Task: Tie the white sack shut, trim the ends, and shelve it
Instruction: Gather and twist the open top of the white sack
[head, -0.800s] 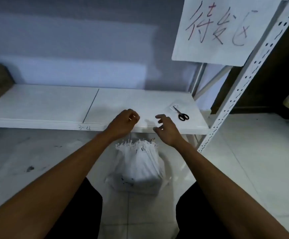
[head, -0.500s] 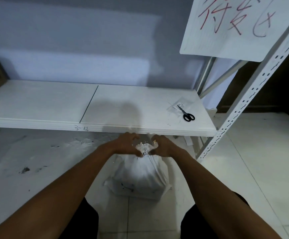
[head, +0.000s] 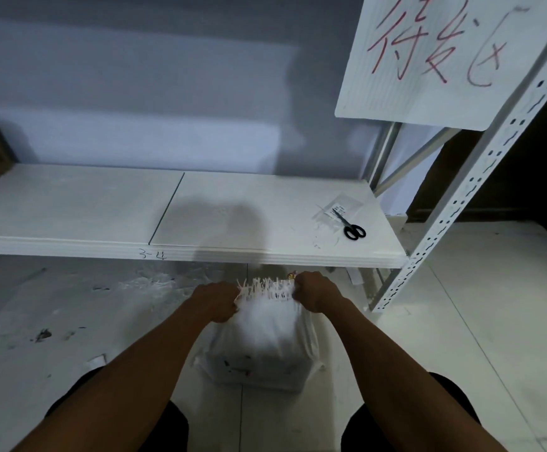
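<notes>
At lower centre, the left hand point(head: 217, 301) and right hand point(head: 315, 291) each clench the frayed top of the white woven plastic sack point(head: 262, 340) on the floor.

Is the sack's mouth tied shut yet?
Not tied. Left hand and right hand hold the white sack's frayed mouth spread between them.
</notes>
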